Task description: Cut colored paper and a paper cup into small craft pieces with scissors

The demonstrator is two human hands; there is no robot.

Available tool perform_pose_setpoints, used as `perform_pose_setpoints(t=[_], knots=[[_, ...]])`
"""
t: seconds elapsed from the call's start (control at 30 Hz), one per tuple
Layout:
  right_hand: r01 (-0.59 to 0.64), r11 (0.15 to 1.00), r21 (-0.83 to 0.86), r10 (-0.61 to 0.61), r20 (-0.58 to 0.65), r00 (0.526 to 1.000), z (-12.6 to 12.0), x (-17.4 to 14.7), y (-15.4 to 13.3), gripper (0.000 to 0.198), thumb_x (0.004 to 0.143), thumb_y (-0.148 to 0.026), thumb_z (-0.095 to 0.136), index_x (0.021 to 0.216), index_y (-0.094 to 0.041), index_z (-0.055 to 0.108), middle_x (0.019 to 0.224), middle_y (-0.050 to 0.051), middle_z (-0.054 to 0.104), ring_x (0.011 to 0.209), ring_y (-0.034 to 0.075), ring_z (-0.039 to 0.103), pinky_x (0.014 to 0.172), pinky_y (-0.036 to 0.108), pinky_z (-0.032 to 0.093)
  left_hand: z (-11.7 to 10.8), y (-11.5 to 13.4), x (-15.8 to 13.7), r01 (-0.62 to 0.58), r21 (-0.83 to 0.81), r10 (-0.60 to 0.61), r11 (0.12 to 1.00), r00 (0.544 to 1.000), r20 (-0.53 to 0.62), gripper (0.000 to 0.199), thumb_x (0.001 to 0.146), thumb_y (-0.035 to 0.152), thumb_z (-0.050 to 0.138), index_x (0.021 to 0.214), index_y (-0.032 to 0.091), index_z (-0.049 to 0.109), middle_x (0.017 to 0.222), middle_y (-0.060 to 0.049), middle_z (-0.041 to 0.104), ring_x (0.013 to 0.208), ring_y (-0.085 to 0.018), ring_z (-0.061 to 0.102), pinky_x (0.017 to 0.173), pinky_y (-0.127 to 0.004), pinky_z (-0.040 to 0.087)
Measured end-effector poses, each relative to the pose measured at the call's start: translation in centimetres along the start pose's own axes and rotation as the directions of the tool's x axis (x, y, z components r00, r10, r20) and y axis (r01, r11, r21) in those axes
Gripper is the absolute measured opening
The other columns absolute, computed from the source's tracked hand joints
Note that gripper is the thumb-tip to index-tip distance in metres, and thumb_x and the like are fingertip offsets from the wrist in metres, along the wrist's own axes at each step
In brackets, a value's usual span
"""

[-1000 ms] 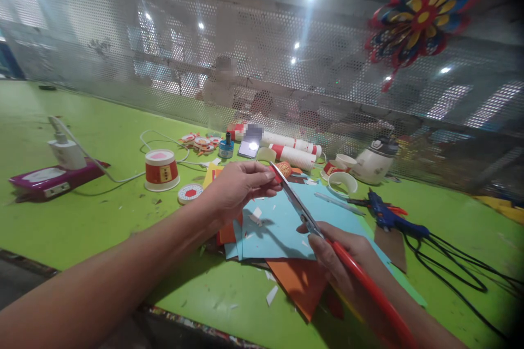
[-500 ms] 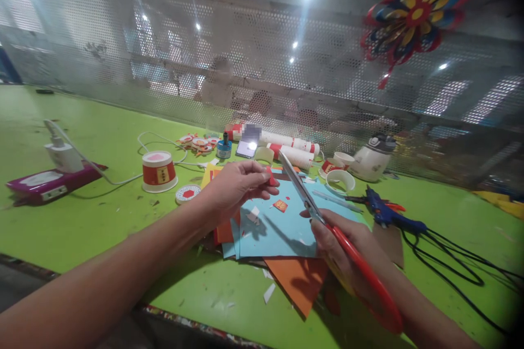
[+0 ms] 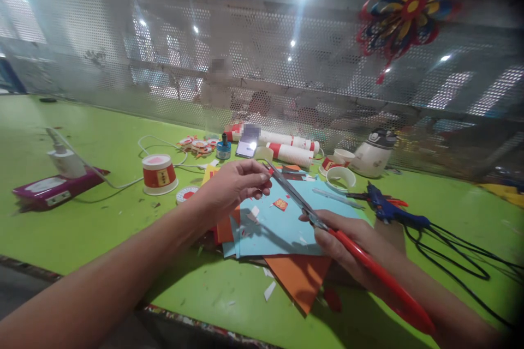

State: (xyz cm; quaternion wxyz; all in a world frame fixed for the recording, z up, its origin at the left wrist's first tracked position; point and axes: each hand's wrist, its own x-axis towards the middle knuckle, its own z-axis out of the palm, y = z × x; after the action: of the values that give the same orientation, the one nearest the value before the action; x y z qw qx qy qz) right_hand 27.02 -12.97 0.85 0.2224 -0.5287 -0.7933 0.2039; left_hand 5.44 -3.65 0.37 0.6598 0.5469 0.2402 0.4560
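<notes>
Over the blue paper (image 3: 298,240), the scissors (image 3: 309,210) now reach right up to the left grip (image 3: 233,188); half a second ago their tips stood clear of its fingers, off to the upper right. The red scrap (image 3: 271,172) pinched there shows less of itself than before, and with blades and fingertips crowding it, whether the metal actually touches it is hard to say. A patterned piece (image 3: 280,204), up beside the blades one second ago, now lies pattern side up on the blue paper among small clippings, in the same spot as in the last frame.

The left forearm slants in from the lower left, thumb and forefinger pressed together around the scrap, the other fingers curled below. The right grip (image 3: 356,232) is closed around the scissors near the pivot, its forearm coming from the lower right, red handles trailing back along it and blades aimed up and to the left. An orange sheet (image 3: 301,278) juts from under the blue paper onto the green surface (image 3: 90,229), and a glue gun (image 3: 385,208) lies to the right.
</notes>
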Motion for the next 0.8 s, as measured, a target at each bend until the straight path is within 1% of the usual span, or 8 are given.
perform_pose_setpoints(t=[0.07, 0.17, 0.23, 0.3, 0.4, 0.5, 0.6, 0.8], knots=[[0.012, 1.000, -0.021, -0.012, 0.002, 1.000, -0.3, -0.1, -0.1, 0.037, 0.092, -0.050, 0.038, 0.106, -0.023, 0.059, 0.068, -0.002, 0.054, 0.060, 0.015, 0.047, 0.056, 0.024, 0.037, -0.1, 0.1, 0.0, 0.009, 0.015, -0.009, 1.000, 1.000, 0.007, 0.006, 0.070, 0.012, 0.068, 0.070, 0.011, 0.062, 0.061, -0.002, 0.061, 0.059, -0.010, 0.056, 0.057, -0.023, 0.036], [0.008, 0.996, -0.085, -0.005, 0.034, 0.999, -0.9, -0.3, 0.0, 0.041, 0.092, -0.054, 0.035, 0.095, -0.020, 0.059, 0.066, -0.001, 0.052, 0.059, 0.014, 0.046, 0.055, 0.024, 0.037, -0.3, 0.0, 0.0, 0.033, 0.023, -0.033, 0.999, 0.999, 0.006, 0.009, 0.067, 0.014, 0.071, 0.071, 0.011, 0.064, 0.061, -0.002, 0.061, 0.058, -0.011, 0.056, 0.058, -0.025, 0.036], [0.000, 0.992, -0.125, 0.007, 0.059, 0.998, -1.2, -0.5, 0.1, 0.044, 0.092, -0.055, 0.033, 0.085, -0.020, 0.058, 0.071, 0.002, 0.056, 0.062, 0.016, 0.049, 0.055, 0.025, 0.039, -0.3, 0.0, 0.1, 0.036, 0.025, -0.036, 0.999, 0.999, 0.003, 0.010, 0.066, 0.014, 0.072, 0.071, 0.011, 0.064, 0.061, -0.002, 0.061, 0.058, -0.011, 0.056, 0.058, -0.025, 0.036], [0.007, 0.990, -0.137, 0.001, 0.056, 0.998, -1.4, -0.6, 0.1, 0.042, 0.092, -0.054, 0.035, 0.082, -0.019, 0.058, 0.079, 0.004, 0.062, 0.068, 0.017, 0.054, 0.057, 0.025, 0.041, -0.4, -0.1, 0.1, 0.038, 0.035, -0.038, 0.999, 0.999, 0.002, 0.010, 0.066, 0.015, 0.072, 0.071, 0.011, 0.065, 0.061, -0.002, 0.062, 0.059, -0.011, 0.055, 0.059, -0.025, 0.036], [0.039, 0.992, -0.124, -0.035, 0.033, 0.999, -1.7, -0.6, 0.0, 0.037, 0.091, -0.050, 0.042, 0.082, -0.019, 0.062, 0.086, 0.005, 0.067, 0.074, 0.019, 0.060, 0.059, 0.025, 0.044, -0.4, 0.0, 0.2, 0.047, 0.053, -0.047, 0.997, 0.999, 0.006, 0.010, 0.067, 0.017, 0.073, 0.072, 0.011, 0.066, 0.061, -0.002, 0.062, 0.058, -0.010, 0.054, 0.059, -0.025, 0.037], [0.058, 0.992, -0.110, -0.053, 0.047, 0.997, -1.9, -0.5, -0.1, 0.036, 0.092, -0.049, 0.043, 0.083, -0.019, 0.063, 0.084, 0.005, 0.068, 0.078, 0.021, 0.062, 0.064, 0.027, 0.047, -0.4, 0.1, 0.1, 0.047, 0.059, -0.048, 0.997, 0.999, 0.017, 0.010, 0.067, 0.017, 0.073, 0.073, 0.012, 0.067, 0.062, -0.002, 0.063, 0.058, -0.010, 0.054, 0.060, -0.026, 0.037], [0.044, 0.993, -0.107, -0.037, 0.067, 0.997, -2.0, -0.4, -0.1, 0.039, 0.092, -0.051, 0.040, 0.083, -0.020, 0.062, 0.081, 0.005, 0.067, 0.083, 0.023, 0.062, 0.069, 0.030, 0.047, -0.5, 0.1, 0.0, 0.041, 0.062, -0.042, 0.997, 0.999, 0.025, 0.009, 0.068, 0.018, 0.073, 0.073, 0.012, 0.067, 0.063, -0.002, 0.063, 0.059, -0.011, 0.055, 0.061, -0.027, 0.038], [0.016, 0.999, -0.050, -0.011, 0.097, 0.995, -2.2, -0.5, 0.1, 0.038, 0.091, -0.051, 0.041, 0.094, -0.021, 0.063, 0.088, 0.005, 0.069, 0.078, 0.022, 0.061, 0.067, 0.031, 0.045, -0.5, 0.0, 0.0, 0.032, 0.085, -0.034, 0.996, 0.999, 0.017, 0.011, 0.067, 0.018, 0.073, 0.076, 0.013, 0.069, 0.064, -0.003, 0.063, 0.060, -0.011, 0.054, 0.063, -0.028, 0.039]])
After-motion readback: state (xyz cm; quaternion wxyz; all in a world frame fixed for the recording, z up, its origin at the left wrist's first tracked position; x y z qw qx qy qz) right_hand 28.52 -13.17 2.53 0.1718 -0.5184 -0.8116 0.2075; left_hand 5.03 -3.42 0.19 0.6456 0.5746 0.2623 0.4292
